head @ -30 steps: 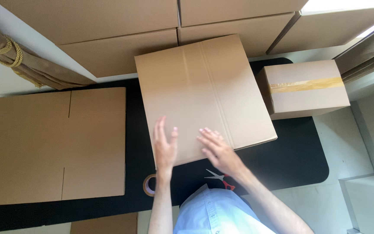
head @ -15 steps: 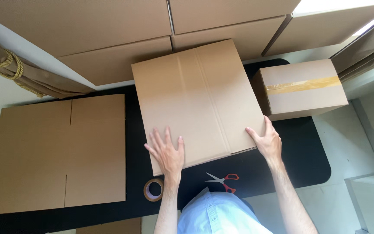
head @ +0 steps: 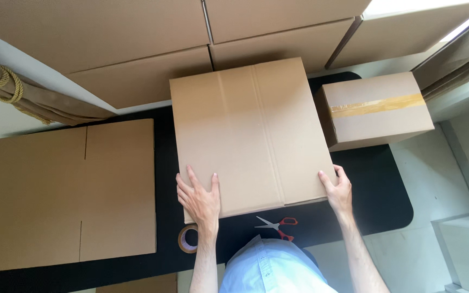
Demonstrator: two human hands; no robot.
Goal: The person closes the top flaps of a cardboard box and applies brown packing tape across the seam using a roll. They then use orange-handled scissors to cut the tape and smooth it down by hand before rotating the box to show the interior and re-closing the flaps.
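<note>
A flattened brown cardboard box (head: 251,135) lies on the black table (head: 375,195) in front of me. My left hand (head: 201,198) rests flat on its near left corner, fingers spread. My right hand (head: 336,190) grips the near right corner, thumb on top and fingers curled around the edge. Red-handled scissors (head: 278,225) lie on the table just below the box's near edge, between my arms. A roll of brown tape (head: 188,239) sits beside my left wrist.
A second flattened box (head: 71,195) lies at the left of the table. A taped, closed carton (head: 375,108) stands at the right. Large cardboard sheets (head: 137,43) lean at the back. A brown curtain tied with rope (head: 12,89) hangs at left.
My right hand slid from the middle of the near edge out to the box's right corner. My left hand shifted onto the left corner. The box turned a little, squarer to me.
</note>
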